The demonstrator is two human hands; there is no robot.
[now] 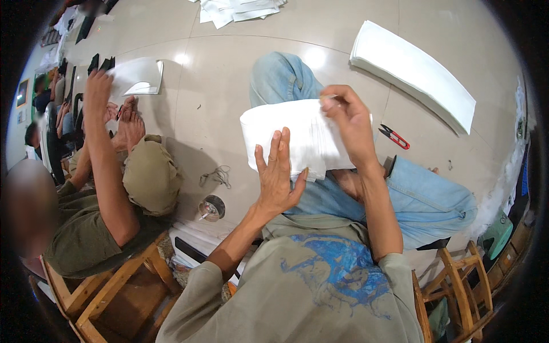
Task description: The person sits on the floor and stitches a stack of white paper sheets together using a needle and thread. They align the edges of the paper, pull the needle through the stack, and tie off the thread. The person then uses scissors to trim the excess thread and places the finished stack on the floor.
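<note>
A stack of white sheets, paper or fabric (306,123), folded round at its left end, rests over my lap. My left hand (277,177) lies on its lower middle, fingers spread, with the thumb at the layered lower edge. My right hand (351,123) is at the upper right corner, thumb and index finger closed together; what is between their tips is too small to make out. Beside the stack on the right, red-handled thread snips (394,136) lie on the floor.
A long white stack (412,74) lies at upper right, more sheets (240,8) at the top. A co-worker (86,223) sits left, hand at white sheets. A tin with a cigarette (213,207), tangled thread (214,177) and wooden stools (114,297) are nearby. Other people (43,97) sit far left.
</note>
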